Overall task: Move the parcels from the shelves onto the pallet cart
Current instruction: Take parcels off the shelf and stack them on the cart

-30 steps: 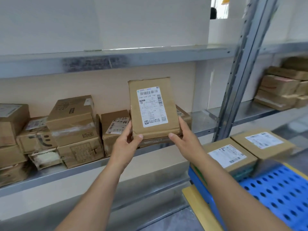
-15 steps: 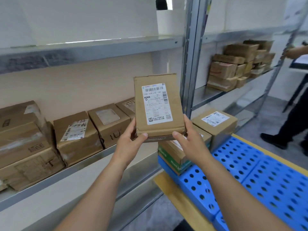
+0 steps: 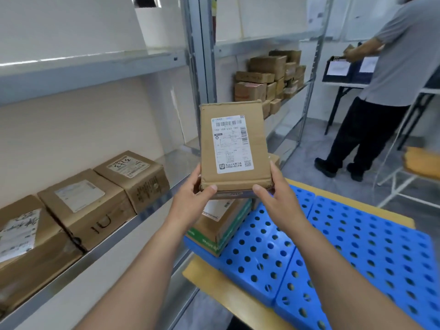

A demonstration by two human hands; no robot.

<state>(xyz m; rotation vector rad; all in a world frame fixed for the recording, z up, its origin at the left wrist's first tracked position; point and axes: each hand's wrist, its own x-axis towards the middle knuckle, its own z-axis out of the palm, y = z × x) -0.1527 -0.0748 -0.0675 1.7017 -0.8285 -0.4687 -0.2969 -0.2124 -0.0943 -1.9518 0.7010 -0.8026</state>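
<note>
Parcels (image 3: 100,201) remain on the shelf (image 3: 133,225) at your left. Your left hand (image 3: 190,206) and right hand (image 3: 281,201) each clasp a bottom corner of one parcel (image 3: 232,146), held upright over the cart (image 3: 357,246) and above a box (image 3: 221,225) already there. With only the lower edge pinched, it could tip forward and fall as you lower it.
</note>
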